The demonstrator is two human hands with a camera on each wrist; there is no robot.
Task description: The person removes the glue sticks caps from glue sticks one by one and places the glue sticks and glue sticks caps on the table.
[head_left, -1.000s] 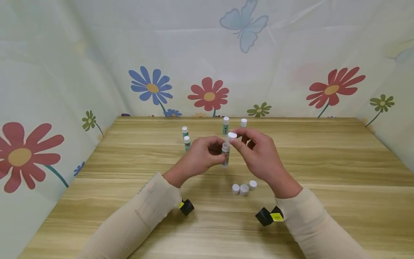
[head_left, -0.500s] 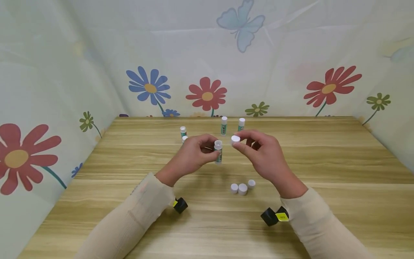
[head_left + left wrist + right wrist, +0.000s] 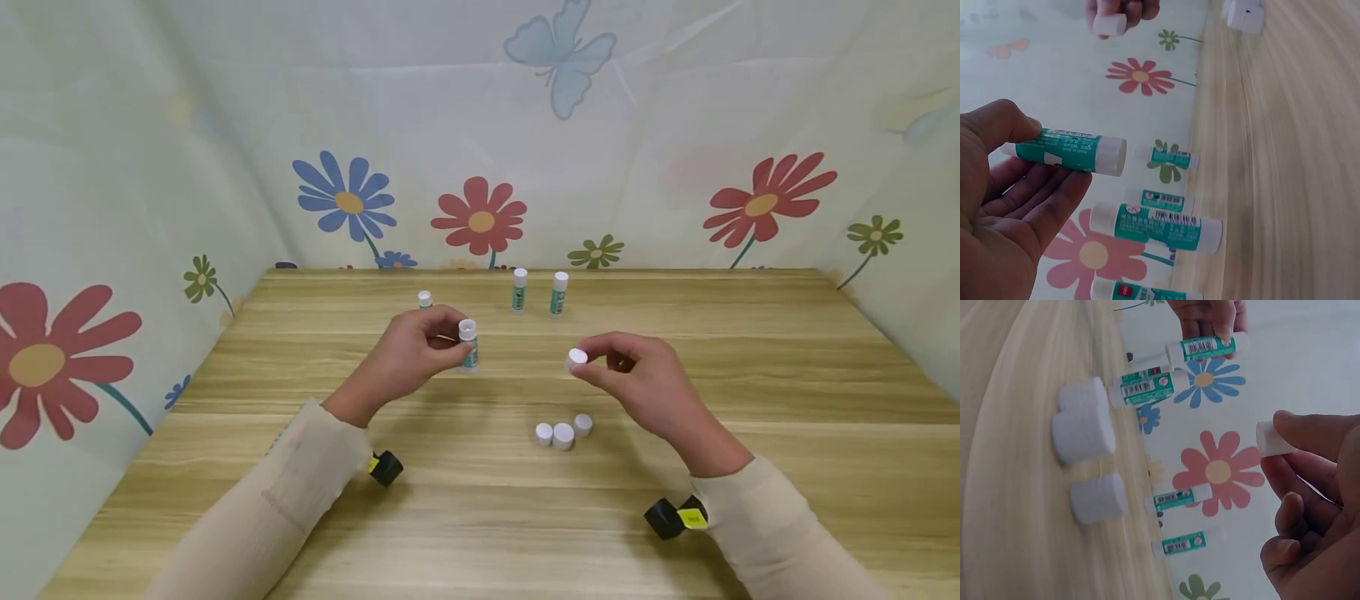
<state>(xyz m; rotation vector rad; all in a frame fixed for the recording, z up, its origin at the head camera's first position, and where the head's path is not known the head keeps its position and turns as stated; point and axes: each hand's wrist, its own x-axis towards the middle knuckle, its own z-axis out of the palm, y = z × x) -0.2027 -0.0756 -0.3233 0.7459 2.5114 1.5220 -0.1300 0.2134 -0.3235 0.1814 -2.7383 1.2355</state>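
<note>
In the head view my left hand (image 3: 408,354) holds a glue stick (image 3: 469,350) upright above the table, pinched between thumb and fingers. Its label is green and its white top end looks hollow and uncapped. My right hand (image 3: 652,383) pinches a white cap (image 3: 576,359) between thumb and fingertips, well apart from the glue stick. Below it, three loose white caps (image 3: 562,437) sit close together on the table. Behind the left hand a glue stick (image 3: 425,299) is mostly hidden; the left wrist view shows another glue stick (image 3: 1160,228) near it.
Two glue sticks with white tops, one left (image 3: 519,292) and one right (image 3: 558,294), stand upright near the far edge of the wooden table (image 3: 480,517). A flower-printed curtain (image 3: 645,117) hangs behind it. Black wrist cameras, left (image 3: 387,468) and right (image 3: 666,518), protrude below the sleeves.
The hands have drawn apart: the left carries the glue stick leftward, while the right moves right and slightly nearer with the cap. The cap was just above the glue stick a second ago.
</note>
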